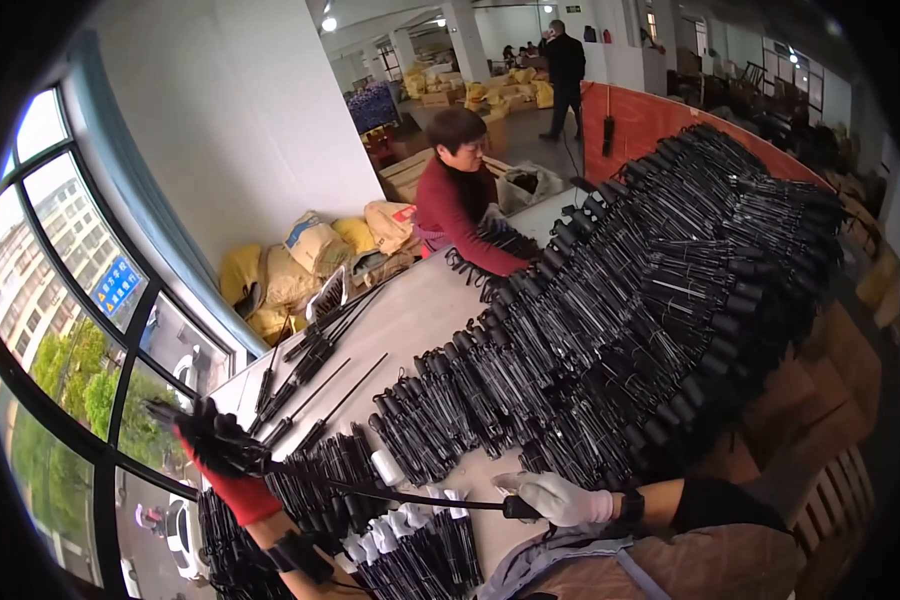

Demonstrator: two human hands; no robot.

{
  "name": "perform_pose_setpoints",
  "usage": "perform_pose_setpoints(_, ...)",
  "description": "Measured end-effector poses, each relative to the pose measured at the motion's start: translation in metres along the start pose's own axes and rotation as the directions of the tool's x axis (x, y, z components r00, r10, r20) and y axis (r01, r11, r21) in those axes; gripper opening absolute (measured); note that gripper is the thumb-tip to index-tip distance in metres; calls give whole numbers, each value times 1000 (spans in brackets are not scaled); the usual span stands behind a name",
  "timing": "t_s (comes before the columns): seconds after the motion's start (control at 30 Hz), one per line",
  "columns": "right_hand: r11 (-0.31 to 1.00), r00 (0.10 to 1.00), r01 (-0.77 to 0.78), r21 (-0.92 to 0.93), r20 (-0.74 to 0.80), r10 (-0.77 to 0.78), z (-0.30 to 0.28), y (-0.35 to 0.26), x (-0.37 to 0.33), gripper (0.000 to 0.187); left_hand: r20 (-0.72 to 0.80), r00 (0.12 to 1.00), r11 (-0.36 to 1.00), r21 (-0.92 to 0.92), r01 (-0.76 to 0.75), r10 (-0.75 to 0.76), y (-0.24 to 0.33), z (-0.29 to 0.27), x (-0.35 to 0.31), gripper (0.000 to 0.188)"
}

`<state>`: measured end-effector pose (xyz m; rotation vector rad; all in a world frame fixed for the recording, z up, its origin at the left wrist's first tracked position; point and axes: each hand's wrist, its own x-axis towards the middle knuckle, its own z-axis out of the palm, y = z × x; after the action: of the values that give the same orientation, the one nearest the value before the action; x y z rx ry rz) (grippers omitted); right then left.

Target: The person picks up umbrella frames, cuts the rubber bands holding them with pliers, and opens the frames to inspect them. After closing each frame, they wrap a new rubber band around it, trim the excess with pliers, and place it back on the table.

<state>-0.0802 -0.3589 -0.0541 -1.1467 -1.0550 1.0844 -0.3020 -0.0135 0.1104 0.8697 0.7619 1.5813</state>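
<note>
A black folding umbrella frame point(410, 495) stretches between my hands, its shaft drawn out across the near part of the table. My right hand point(562, 499), in a white glove, is closed round the dark handle end. At the other end my left hand point(215, 440), in a red and black glove, grips the bunched dark ribs; its fingers partly merge with them. Below the shaft lies a row of folded umbrella frames with white tips point(395, 535). More black frames point(335, 470) lie just beyond it, beside a small white cylinder point(387, 468).
A high heap of folded black frames point(610, 320) covers the table's right side. Several extended frames point(315, 350) lie at the far left. Across the table point(420, 310), a person in dark red point(460, 205) handles frames. Sacks point(315, 245) lean by the wall; a window point(90, 330) is left.
</note>
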Motion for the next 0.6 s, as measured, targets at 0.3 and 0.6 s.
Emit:
perform_pose_setpoints(0.3,969,980,81,-235,194,-35,-42,-28,43,39,243,969,996,-91,-15,37,-31,52,-62,49)
perform_pose_setpoints(0.6,991,989,132,-32,-67,-134,26,-85,121,35,472,876,979,-203,4,94,-42,90,-104,42)
